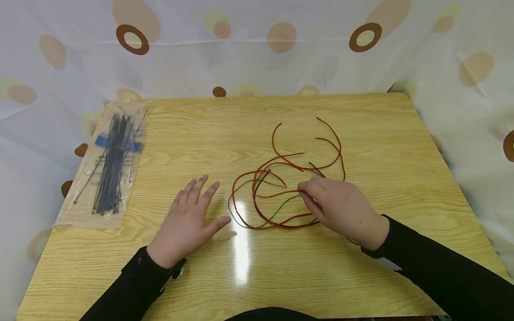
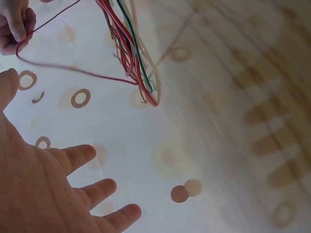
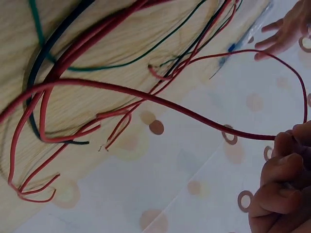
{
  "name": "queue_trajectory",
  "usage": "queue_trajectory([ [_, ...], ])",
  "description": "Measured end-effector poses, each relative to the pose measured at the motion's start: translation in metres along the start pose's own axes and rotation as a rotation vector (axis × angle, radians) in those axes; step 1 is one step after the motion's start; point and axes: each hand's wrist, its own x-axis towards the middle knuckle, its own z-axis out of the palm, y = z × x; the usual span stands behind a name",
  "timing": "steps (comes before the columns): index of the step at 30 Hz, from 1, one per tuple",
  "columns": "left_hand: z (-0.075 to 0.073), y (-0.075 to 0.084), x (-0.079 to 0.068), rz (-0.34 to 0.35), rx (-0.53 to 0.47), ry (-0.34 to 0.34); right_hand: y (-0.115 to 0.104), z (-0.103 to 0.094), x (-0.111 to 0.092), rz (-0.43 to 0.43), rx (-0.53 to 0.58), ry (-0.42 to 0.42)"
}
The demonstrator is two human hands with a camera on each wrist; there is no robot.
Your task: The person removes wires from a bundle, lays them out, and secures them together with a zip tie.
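Note:
My right hand [image 1: 341,207] pinches a red wire [image 1: 277,195] between thumb and fingers, at the right side of a loose tangle of wires. In the right wrist view that red wire [image 3: 209,119] runs into the curled fingers [image 3: 279,194], and a thin loop of it rises above them. The tangle holds several red wires, a thin green wire [image 1: 230,203] and some dark wire [image 1: 317,169]. To the left of the tangle is my left hand [image 1: 186,223], fingers spread and nothing in it. In the left wrist view its palm [image 2: 34,189] shows beside the bundle of wires [image 2: 129,48].
A clear plastic bag [image 1: 86,196] of black cable ties [image 1: 114,169] with a blue band lies at the table's left edge. The wood-grain table [image 1: 192,125] is bordered by a white patterned cloth [image 1: 249,58] behind and at both sides.

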Motion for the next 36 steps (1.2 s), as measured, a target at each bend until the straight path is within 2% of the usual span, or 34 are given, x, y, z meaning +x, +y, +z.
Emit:
queue_trajectory([
  [8,0.000,0.000,0.000,0.003,-0.006,0.006,-0.021,0.013,-0.008,-0.106,0.049,-0.096],
  [15,0.000,0.001,-0.001,-0.002,-0.011,0.002,-0.029,0.022,-0.016,-0.139,0.079,-0.149],
  [24,-0.001,0.000,-0.003,-0.003,-0.014,-0.005,-0.033,0.034,-0.023,-0.120,0.074,-0.243],
  [36,-0.001,0.002,-0.003,-0.003,-0.004,-0.010,-0.032,0.050,-0.028,-0.051,0.081,-0.361],
])
